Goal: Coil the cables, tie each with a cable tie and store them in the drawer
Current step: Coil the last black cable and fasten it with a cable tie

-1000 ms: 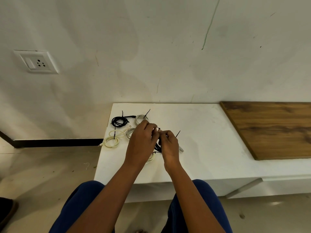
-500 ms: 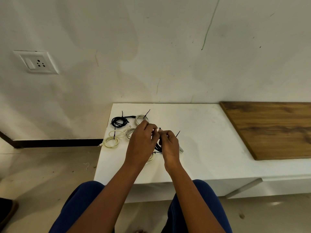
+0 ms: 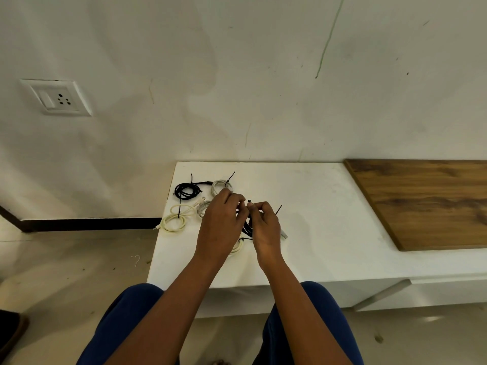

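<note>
Both hands meet above the white cabinet top (image 3: pixel 316 219). My left hand (image 3: pixel 220 225) and my right hand (image 3: pixel 264 227) pinch a black cable tie (image 3: pixel 248 201) between them, over a coiled black cable (image 3: pixel 247 227) held in my right hand. The tie's tail (image 3: pixel 278 209) sticks out to the right of my right hand. Tied coils lie to the left: a black one (image 3: pixel 186 191), a cream one (image 3: pixel 175 218), a grey one (image 3: pixel 220 185) and another grey one (image 3: pixel 203 208). A cream coil (image 3: pixel 237 246) lies partly hidden under my hands.
A wooden panel (image 3: pixel 427 201) covers the cabinet's right part. A drawer handle (image 3: pixel 382 295) shows on the cabinet front at right. The wall rises directly behind, with a socket plate (image 3: pixel 56 97) at left. My knees are against the cabinet front.
My hands have hardly moved; the fingers have shifted slightly on the cable tie, and its small head now shows between the two hands.
</note>
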